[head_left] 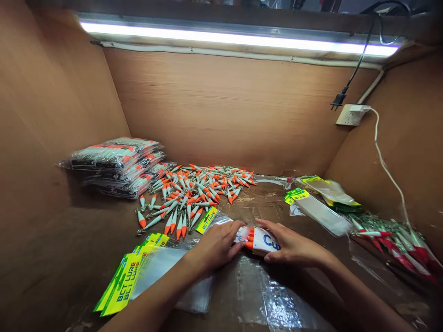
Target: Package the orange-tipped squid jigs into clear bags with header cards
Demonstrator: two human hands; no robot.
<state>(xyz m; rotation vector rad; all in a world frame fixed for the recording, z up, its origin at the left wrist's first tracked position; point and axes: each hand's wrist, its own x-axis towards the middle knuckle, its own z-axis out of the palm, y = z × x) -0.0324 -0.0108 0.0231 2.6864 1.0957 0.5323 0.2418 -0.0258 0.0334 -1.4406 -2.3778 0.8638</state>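
Note:
My left hand closes its thumb and fingers on the clear bag, whose yellow header reads BCT LURE. The bag's far end passes behind this hand. In my right hand is a white sleeve with blue handwritten marks, gripped between thumb and fingers. Orange lure tips stick out of the sleeve's left end, between my hands. How far the bag's mouth covers these lures is hard to make out. A spread stack of similar flat bags lies under my left forearm.
Loose orange-and-white lures with hooks are heaped behind my hands. Filled packs are stacked at the left. On the right lie more clear bags and red-and-white lures. A black plug hangs near the wall socket.

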